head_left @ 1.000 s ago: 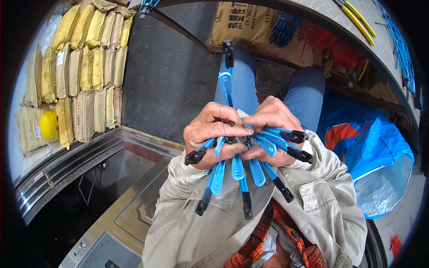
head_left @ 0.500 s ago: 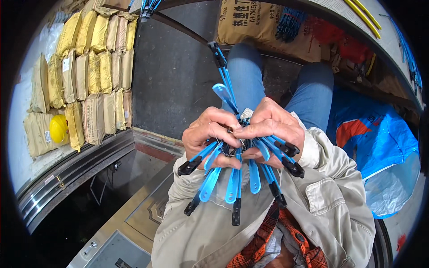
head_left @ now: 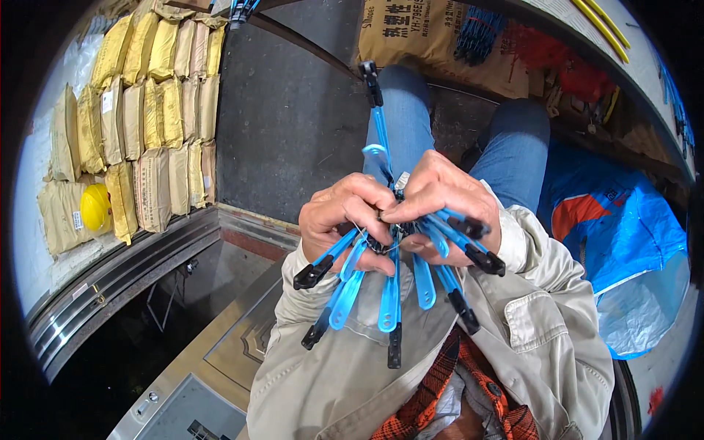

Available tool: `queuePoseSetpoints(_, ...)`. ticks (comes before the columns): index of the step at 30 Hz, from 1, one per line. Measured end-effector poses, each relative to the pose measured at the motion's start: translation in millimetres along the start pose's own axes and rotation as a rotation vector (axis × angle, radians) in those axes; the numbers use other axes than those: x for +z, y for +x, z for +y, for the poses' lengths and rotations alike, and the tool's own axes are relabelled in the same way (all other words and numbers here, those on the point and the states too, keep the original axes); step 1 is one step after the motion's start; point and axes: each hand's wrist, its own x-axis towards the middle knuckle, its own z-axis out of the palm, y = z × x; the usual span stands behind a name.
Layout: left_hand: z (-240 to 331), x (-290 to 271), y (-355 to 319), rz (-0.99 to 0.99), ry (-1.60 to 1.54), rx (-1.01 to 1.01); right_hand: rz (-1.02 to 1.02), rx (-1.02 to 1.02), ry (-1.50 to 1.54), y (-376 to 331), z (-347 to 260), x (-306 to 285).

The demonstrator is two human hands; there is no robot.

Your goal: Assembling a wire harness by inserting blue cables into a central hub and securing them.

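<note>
Frame centre: bare left hand (head_left: 339, 211) and bare right hand (head_left: 453, 199) both grip, at its middle, a radiating cluster of slim blue plastic pieces with black ends (head_left: 389, 299)

Dark floor (head_left: 282, 125) beside stacked sacks (head_left: 152, 117)

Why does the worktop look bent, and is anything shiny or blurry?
Head view: the fisheye lens bows the edge of the worktop; head view: glints line the metal track; head view: a black tip by the right hand looks slightly blurred.
</note>
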Motion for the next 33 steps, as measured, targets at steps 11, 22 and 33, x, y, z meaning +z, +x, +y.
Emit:
queuePoseSetpoints(11,3,9,2,0.077,-0.112,-0.116,0.356,0.088,-0.028,15,-8,-1)
queuePoseSetpoints(22,-10,2,8,0.118,-0.178,-0.113,-0.264,0.437,0.425,46,6,-34)
queuePoseSetpoints(33,-12,12,53,0.338,-0.228,-0.156,0.056,0.249,0.16,55,3,-43)
